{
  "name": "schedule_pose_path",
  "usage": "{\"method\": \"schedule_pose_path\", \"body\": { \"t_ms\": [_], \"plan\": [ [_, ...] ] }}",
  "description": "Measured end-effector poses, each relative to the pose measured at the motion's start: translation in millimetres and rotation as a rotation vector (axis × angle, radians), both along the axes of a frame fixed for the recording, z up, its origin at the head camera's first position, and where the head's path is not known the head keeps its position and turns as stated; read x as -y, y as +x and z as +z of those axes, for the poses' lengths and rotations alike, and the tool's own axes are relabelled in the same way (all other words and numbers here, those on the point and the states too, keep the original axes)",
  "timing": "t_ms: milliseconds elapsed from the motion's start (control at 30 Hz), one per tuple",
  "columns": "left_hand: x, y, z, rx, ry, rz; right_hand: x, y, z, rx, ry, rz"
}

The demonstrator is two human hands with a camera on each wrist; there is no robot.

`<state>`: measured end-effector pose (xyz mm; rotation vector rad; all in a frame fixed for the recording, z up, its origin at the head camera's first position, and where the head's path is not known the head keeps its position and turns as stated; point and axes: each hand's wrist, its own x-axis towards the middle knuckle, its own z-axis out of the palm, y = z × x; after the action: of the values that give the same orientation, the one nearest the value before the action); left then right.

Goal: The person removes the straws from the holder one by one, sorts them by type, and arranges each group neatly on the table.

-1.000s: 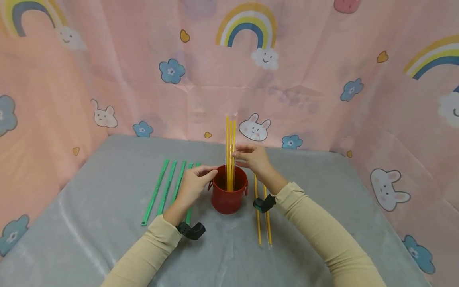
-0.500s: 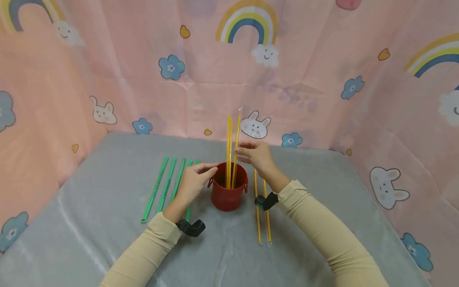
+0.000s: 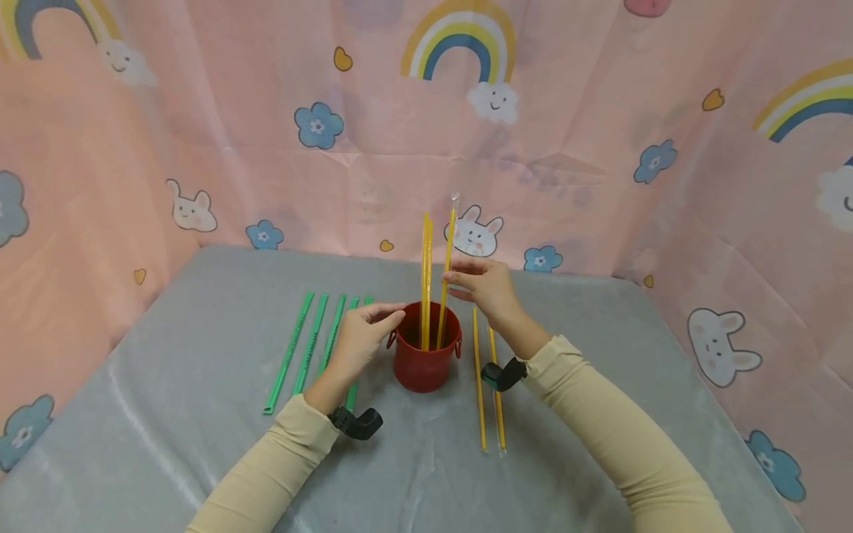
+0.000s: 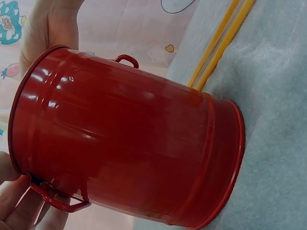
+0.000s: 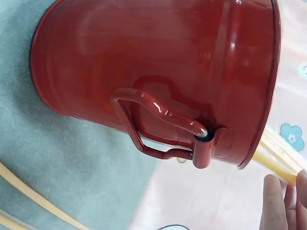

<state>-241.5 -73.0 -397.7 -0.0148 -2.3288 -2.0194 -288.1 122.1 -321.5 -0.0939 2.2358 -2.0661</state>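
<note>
A red metal bucket (image 3: 421, 371) with small side handles stands upright on the grey cloth. My left hand (image 3: 363, 334) pinches its left rim; in the left wrist view the fingers (image 4: 13, 203) lie behind the bucket's handle. My right hand (image 3: 492, 295) pinches a yellow drinking straw (image 3: 452, 226) in a clear wrapper, tilted right, its lower end inside the bucket. Left of it, more yellow straws (image 3: 426, 285) stand close together in the bucket. In the right wrist view, fingertips (image 5: 273, 191) meet the straw just above the rim. The bucket's inside bottom is hidden.
Several green wrapped straws (image 3: 288, 354) lie side by side left of the bucket, partly behind the left arm. Two yellow straws (image 3: 480, 411) lie to its right, partly under the right wrist. A pink printed curtain (image 3: 266, 89) rises behind the table (image 3: 426, 474).
My right hand has moved slightly right, drawing one yellow straw away from the others and tilting it. The left hand stays at the bucket's rim.
</note>
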Motion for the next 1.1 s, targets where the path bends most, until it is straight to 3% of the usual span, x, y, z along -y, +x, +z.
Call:
{"method": "schedule_pose_path", "body": {
  "t_ms": [333, 567, 1100],
  "plan": [
    [0.4, 0.2, -1.4, -0.005, 0.002, -0.004, -4, 4.1, 5.5, -0.026, 0.043, 0.014],
    [1.3, 2.3, -0.6, 0.022, 0.012, -0.005, -2, 6.8, 13.5, -0.037, 0.016, 0.027],
    [2.4, 0.0, 1.0, 0.011, 0.007, -0.008, -6, 13.9, 31.0, -0.113, 0.030, 0.063]
  ]
}}
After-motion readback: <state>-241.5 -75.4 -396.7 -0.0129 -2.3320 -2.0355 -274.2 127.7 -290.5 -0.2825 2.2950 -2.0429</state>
